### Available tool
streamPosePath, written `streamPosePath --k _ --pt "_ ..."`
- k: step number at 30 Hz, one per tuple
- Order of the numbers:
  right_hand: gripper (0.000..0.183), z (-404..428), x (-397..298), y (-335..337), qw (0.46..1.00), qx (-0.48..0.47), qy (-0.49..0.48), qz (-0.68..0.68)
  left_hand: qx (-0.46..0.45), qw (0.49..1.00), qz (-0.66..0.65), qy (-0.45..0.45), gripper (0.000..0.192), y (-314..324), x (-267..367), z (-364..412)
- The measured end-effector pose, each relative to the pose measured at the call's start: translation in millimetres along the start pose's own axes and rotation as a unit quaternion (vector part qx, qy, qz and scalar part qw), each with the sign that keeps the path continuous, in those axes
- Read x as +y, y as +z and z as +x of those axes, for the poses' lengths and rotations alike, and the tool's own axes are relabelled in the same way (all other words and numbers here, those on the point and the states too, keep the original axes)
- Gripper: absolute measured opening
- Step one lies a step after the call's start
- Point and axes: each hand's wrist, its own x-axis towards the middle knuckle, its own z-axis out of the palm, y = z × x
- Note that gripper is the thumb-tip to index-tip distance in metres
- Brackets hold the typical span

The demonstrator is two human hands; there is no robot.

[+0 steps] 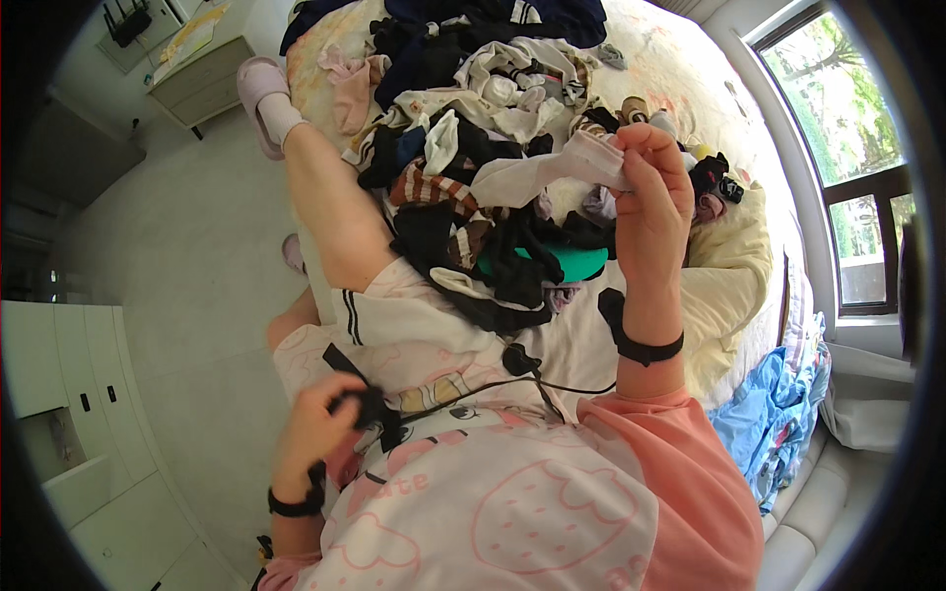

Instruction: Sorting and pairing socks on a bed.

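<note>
My right hand (pixel 654 166) is raised over the bed, its thumb and fingers pinching the cuff of a pale pink sock (pixel 584 159). The sock stretches out to the left above a heap of socks and clothes (pixel 473 162). Low at the left, beside my lap, my left hand (pixel 325 421) is blurred and closed around a black fabric item (pixel 362 406), possibly a sock. A white sock with two black stripes (pixel 406 318) lies across my thigh. Brown-and-white striped fabric (pixel 429 188) and several black socks lie in the heap.
A green round object (pixel 569 262) is partly covered by the heap. A black cable (pixel 473 391) crosses my lap. Cream bedding (pixel 728 295) and a blue cloth (pixel 776 414) lie at the right, near a window (pixel 835 111). White cabinets (pixel 89 399) stand at the left.
</note>
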Motion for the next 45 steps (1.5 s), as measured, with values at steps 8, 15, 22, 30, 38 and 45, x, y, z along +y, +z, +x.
streamPosePath --k 8,15,22,30,38,45 --pt "0.018 -3.4 -7.2 -1.1 1.0 -0.009 0.01 0.013 0.121 0.94 0.22 0.233 0.046 21.1 63.6 63.1" --pt "0.018 5.0 -21.8 -13.5 0.999 0.001 -0.031 0.023 0.167 0.922 0.005 0.348 0.03 2.3 126.0 70.4" --pt "0.019 11.6 -47.4 2.3 0.995 -0.02 -0.099 -0.022 0.285 0.839 0.121 0.448 0.042 11.2 191.9 121.0" --pt "0.016 -29.6 1.9 24.6 0.951 -0.25 -0.003 -0.185 -0.023 0.893 -0.402 0.201 0.025 42.6 155.2 119.3" --pt "0.027 -58.0 7.8 -50.3 0.701 -0.31 0.238 -0.596 0.043 0.871 -0.474 0.122 0.02 36.1 108.0 128.8" --pt "0.031 -119.5 102.5 -99.4 0.757 -0.034 0.099 -0.645 0.046 0.858 -0.499 0.117 0.024 37.4 97.1 124.3"
